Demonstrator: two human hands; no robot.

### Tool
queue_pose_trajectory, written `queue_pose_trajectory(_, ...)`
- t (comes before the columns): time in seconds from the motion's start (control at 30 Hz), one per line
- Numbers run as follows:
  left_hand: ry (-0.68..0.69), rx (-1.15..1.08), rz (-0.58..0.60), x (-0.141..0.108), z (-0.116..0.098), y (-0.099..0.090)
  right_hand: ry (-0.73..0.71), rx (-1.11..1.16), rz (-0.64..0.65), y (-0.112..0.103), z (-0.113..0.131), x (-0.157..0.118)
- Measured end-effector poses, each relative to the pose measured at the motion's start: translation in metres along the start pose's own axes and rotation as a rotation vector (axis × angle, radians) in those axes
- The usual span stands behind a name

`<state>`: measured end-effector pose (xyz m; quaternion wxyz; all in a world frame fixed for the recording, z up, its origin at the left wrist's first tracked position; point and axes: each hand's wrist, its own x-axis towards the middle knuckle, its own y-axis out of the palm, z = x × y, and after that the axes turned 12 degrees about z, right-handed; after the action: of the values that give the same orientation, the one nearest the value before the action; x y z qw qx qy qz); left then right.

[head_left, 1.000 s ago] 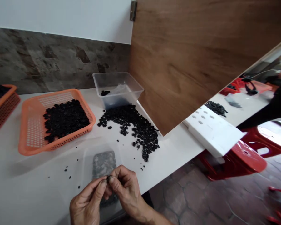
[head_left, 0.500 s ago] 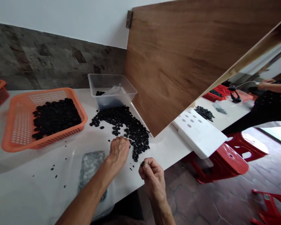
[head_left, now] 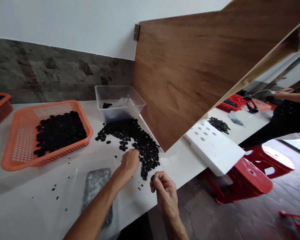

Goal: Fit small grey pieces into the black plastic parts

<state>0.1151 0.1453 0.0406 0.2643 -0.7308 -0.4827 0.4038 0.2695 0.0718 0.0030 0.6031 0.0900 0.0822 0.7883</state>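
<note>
A spread of small black oval pieces [head_left: 147, 150] lies on the white table [head_left: 170, 165]. My left hand [head_left: 130, 162] is at its near-left edge, fingers curled down and closed; what is between them is hidden. Just off the pile's near end, my right hand [head_left: 165, 190] pinches a small black piece [head_left: 153, 177] between thumb and fingers. Below my left forearm sits a shallow clear plastic container [head_left: 117, 213] holding a greyish, powdery-looking block [head_left: 96, 183]. A few tiny black bits are scattered on the table around both hands.
An orange basket [head_left: 8, 146] with many black pieces stands at left, another orange basket [head_left: 2, 111] beyond it. Behind the pile is a clear bin [head_left: 120, 111]. A wooden panel [head_left: 185, 73] slants overhead. Right: white foam box [head_left: 215, 146], red stools [head_left: 255, 176], another person [head_left: 287, 110].
The view has tilted slightly upward, so things sit lower in the picture. Both hands keep nearly the same places, and my right hand still pinches the black piece.
</note>
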Motion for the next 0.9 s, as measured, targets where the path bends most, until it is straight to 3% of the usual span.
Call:
queue_pose_trajectory(0.17, 0.087, -0.177, -0.068, -0.062, 0.005, -0.016, -0.104, 0.015, 0.105, 0.026, 0.016, 0.016)
queue_pose_trajectory(0.23, 0.108, -0.29, -0.074, -0.092, 0.015, -0.01, -0.09, 0.044, 0.171, 0.039, 0.018, 0.018)
queue_pose_trajectory(0.37, 0.145, -0.833, -0.199, -0.132, 0.042, 0.014, 0.05, 0.14, 0.327, 0.066, 0.011, 0.013)
queue_pose_trajectory(0.57, -0.032, -1.24, -0.487, -0.156, 0.068, 0.042, 0.192, 0.291, 0.397, 0.1, -0.003, 0.003)
queue_pose_trajectory(0.73, -0.112, -1.396, -0.534, -0.173, 0.075, 0.049, 0.274, 0.332, 0.431, 0.115, -0.007, -0.001)
queue_pose_trajectory(0.9, -0.129, -1.566, -0.529, -0.18, 0.081, 0.047, 0.277, 0.216, 0.447, 0.116, -0.008, -0.003)
